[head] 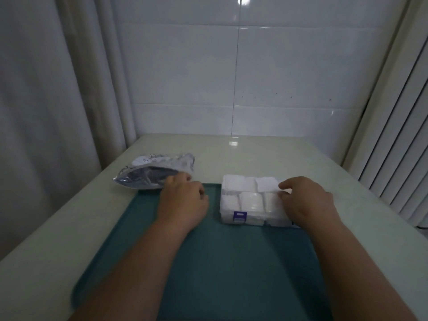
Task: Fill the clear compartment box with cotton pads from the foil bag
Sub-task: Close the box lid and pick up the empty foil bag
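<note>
The foil bag (pixel 151 172) lies on its side at the far left, its dark mouth facing me. My left hand (pixel 184 201) reaches to that mouth, and its fingertips pinch something white at the bag's edge. The clear compartment box (pixel 243 200) sits on the far right of the green mat, its compartments packed with white cotton pads. My right hand (pixel 305 200) rests over the box's right side, thumb and fingers pinching a white cotton pad (pixel 267 184) above the far right compartment.
A dark green mat (pixel 208 262) covers the near part of the cream table (pixel 254 154). A white tiled wall stands behind, a curtain hangs at the left, and a ribbed white panel rises at the right.
</note>
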